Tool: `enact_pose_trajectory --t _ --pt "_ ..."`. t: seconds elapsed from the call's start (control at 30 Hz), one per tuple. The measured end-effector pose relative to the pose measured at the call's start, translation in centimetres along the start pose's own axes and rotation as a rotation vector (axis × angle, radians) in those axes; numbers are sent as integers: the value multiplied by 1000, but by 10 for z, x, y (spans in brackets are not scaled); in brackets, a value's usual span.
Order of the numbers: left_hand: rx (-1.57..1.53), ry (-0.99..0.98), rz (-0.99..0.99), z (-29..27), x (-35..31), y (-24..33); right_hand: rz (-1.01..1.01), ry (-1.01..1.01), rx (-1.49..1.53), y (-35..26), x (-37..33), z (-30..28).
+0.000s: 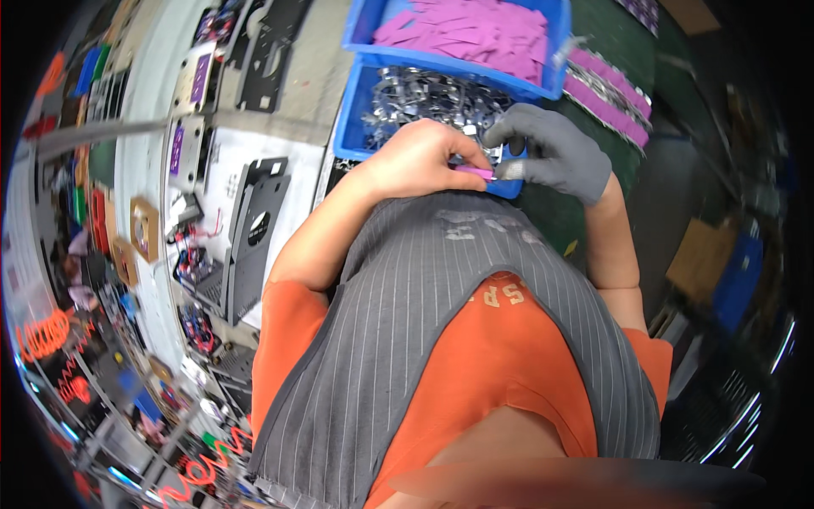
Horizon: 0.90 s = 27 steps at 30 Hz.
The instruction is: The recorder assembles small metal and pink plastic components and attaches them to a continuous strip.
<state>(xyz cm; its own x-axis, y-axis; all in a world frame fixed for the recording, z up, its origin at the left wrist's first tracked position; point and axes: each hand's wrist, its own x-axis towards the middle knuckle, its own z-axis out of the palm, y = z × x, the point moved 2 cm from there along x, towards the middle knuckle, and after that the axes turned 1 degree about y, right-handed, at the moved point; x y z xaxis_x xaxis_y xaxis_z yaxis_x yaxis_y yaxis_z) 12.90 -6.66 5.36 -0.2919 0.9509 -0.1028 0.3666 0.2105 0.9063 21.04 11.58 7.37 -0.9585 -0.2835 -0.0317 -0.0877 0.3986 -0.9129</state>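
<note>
My bare left hand (424, 159) is closed in a pinch on a small pink strip (473, 172), close in front of my apron. Touching or nearly touching the strip's right end are the fingertips of my right hand (555, 153), which wears a grey glove. Its thumb and fingers are bent around a small shiny metal piece (498, 154), only partly visible. Both hands are over the near edge of a blue bin (345, 127) that holds many loose metal clips (437, 95). Behind it, a second blue bin (557, 34) is heaped with pink strips (466, 34).
To the right, rows of pink strips with metal parts (608, 97) lie on a dark green surface. On the left bench are black metal panels (254, 216), plates with purple labels (188, 153) and wire bundles (197, 265). An orange coiled hose (42, 335) hangs farther left.
</note>
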Motion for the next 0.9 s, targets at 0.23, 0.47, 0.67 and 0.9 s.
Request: enact_pose_trajectory --t 0.23,0.47,0.67,0.9 --pt "238 9 445 6 34 12 -52 28 -40 15 -44 -11" --pt "-1002 62 -329 25 44 -14 -7 558 128 20 -86 -3" --pt "-1228 -85 -257 59 63 2 -161 739 -184 24 -89 9" --pt "-1145 68 -364 68 77 -4 -89 988 -330 49 -94 -11"
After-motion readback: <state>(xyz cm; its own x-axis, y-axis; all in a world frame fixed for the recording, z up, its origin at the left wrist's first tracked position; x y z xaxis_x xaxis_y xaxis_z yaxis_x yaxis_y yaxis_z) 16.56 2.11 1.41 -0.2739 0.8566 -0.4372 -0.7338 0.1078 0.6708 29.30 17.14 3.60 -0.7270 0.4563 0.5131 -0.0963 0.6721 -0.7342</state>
